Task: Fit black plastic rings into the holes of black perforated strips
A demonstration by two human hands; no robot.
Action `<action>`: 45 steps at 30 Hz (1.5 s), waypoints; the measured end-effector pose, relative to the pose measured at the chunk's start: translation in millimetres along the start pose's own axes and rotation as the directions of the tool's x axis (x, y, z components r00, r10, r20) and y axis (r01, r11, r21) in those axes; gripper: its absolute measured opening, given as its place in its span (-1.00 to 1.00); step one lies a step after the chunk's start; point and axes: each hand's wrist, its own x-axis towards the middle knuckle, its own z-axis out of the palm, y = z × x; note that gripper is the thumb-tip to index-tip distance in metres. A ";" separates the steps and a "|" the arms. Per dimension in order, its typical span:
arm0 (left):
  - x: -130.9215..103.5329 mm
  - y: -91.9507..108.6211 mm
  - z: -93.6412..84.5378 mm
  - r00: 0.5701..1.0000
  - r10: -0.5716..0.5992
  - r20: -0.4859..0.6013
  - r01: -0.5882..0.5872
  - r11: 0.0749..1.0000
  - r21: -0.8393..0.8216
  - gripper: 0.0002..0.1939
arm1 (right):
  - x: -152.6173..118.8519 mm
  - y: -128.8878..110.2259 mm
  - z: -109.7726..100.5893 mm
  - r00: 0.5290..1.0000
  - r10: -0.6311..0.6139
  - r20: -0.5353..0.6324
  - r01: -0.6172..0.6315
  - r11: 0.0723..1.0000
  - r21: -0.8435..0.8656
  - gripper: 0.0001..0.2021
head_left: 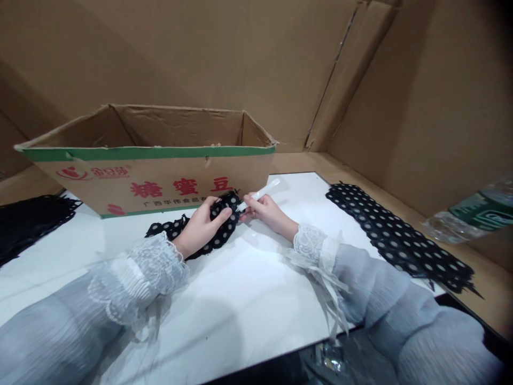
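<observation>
A strip of black fabric with pale dots (216,238) lies bunched near the middle of the white table, in front of the cardboard box. My left hand (204,224) is closed on it, thumb on top. Between the thumb and fingers of my right hand (266,210) is a slim white tool (267,189), which slants down to the left with its tip at the fabric's right edge. Part of the tip is hard to make out against the cloth. The fingertips of my two hands are close together.
The open cardboard box (160,179) with red lettering stands behind my hands. Dotted black fabric (401,235) is laid out at the right, near a plastic bottle (473,213). Black material (32,222) lies at the far left of the white table (200,321). Cardboard walls surround the back and right.
</observation>
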 end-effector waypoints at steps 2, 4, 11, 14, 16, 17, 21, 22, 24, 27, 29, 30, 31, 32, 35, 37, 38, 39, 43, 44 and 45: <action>0.1 2.7 -2.1 0.997 -0.044 0.067 0.047 0.998 -0.044 -0.56 | 1.7 -0.3 -1.7 0.999 -0.014 -0.042 0.014 1.000 0.006 -0.61; 0.6 4.5 -4.3 0.988 -0.092 0.128 0.100 0.993 -0.059 -0.59 | 2.7 -1.4 -2.7 0.998 -0.014 -0.054 0.013 1.000 -0.005 -0.60; 3.1 2.1 -6.4 0.969 -0.225 0.097 0.240 0.953 -0.184 -0.65 | -2.1 -3.8 5.2 0.999 -0.045 -0.026 0.043 0.996 -0.072 -0.60; 2.8 2.9 -6.3 0.972 -0.215 0.098 0.233 0.944 -0.234 -0.64 | -4.5 -1.8 8.7 0.993 -0.112 -0.020 0.107 0.979 -0.172 -0.61; 2.3 4.9 -6.4 0.974 -0.193 0.122 0.219 0.941 -0.257 -0.61 | -5.8 -1.7 10.3 0.989 -0.148 -0.026 0.139 0.968 -0.208 -0.63; 2.1 6.0 -6.3 0.974 -0.185 0.127 0.213 0.943 -0.256 -0.58 | -6.5 -2.2 11.2 0.987 -0.156 -0.028 0.147 0.965 -0.218 -0.63; 2.0 8.7 -5.4 0.973 -0.207 0.099 0.225 0.948 -0.227 -0.52 | -9.1 -5.9 14.3 0.983 -0.185 -0.004 0.176 0.945 -0.275 -0.65; 2.0 8.5 -5.0 0.971 -0.222 0.092 0.237 0.944 -0.230 -0.52 | -9.7 -6.2 14.6 0.978 -0.210 0.005 0.200 0.924 -0.326 -0.66; 2.2 6.8 -4.4 0.967 -0.239 0.088 0.253 0.939 -0.232 -0.53 | -10.4 -5.4 14.6 0.956 -0.293 0.028 0.269 0.830 -0.489 -0.68; 2.8 2.1 -3.6 0.973 -0.214 0.086 0.228 0.949 -0.218 -0.58 | -10.5 -2.4 14.0 0.892 -0.433 0.131 0.376 0.548 -0.748 -0.70; 3.2 -1.0 -3.1 0.977 -0.190 0.096 0.207 0.951 -0.229 -0.62 | -9.7 -1.1 14.6 0.849 -0.478 0.226 0.411 0.327 -0.851 -0.72; 3.4 -2.1 -2.9 0.978 -0.185 0.100 0.204 0.949 -0.242 -0.64 | -9.2 -1.0 15.1 0.835 -0.483 0.262 0.409 0.227 -0.884 -0.73; 3.6 -2.8 -2.7 0.977 -0.184 0.105 0.206 0.946 -0.252 -0.66 | -8.5 -1.2 15.7 0.830 -0.480 0.284 0.394 0.144 -0.908 -0.75; 3.7 -3.2 -2.7 0.978 -0.184 0.103 0.205 0.944 -0.260 -0.67 | -7.8 -1.5 16.2 0.829 -0.476 0.292 0.374 0.084 -0.924 -0.76; 3.7 -2.9 -3.1 0.979 -0.176 0.107 0.198 0.948 -0.250 -0.66 | -6.3 -2.4 16.6 0.833 -0.476 0.281 0.335 0.029 -0.942 -0.80; 3.4 -2.3 -3.5 0.978 -0.170 0.123 0.196 0.951 -0.241 -0.63 | -6.0 -1.9 15.3 0.825 -0.503 0.258 0.340 0.076 -0.937 -0.79; 3.2 -2.0 -3.7 0.977 -0.169 0.129 0.195 0.953 -0.231 -0.62 | -6.1 -1.2 14.3 0.822 -0.516 0.243 0.351 0.122 -0.928 -0.78; 3.1 -1.9 -3.8 0.978 -0.162 0.129 0.187 0.958 -0.216 -0.61 | -6.2 -0.3 13.2 0.823 -0.524 0.220 0.362 0.184 -0.914 -0.76; 4.1 -2.4 -3.5 0.995 -0.102 -0.018 0.096 0.975 -0.200 -0.61 | -7.0 2.9 10.2 0.852 -0.522 0.037 0.334 0.489 -0.806 -0.71; 4.6 -2.9 -3.4 0.993 -0.089 -0.073 0.071 0.973 -0.217 -0.63 | -7.3 3.0 10.2 0.858 -0.513 -0.016 0.313 0.548 -0.776 -0.70; 5.0 -3.6 -3.3 0.990 -0.087 -0.109 0.059 0.970 -0.235 -0.65 | -7.6 2.6 10.6 0.862 -0.504 -0.056 0.298 0.592 -0.749 -0.69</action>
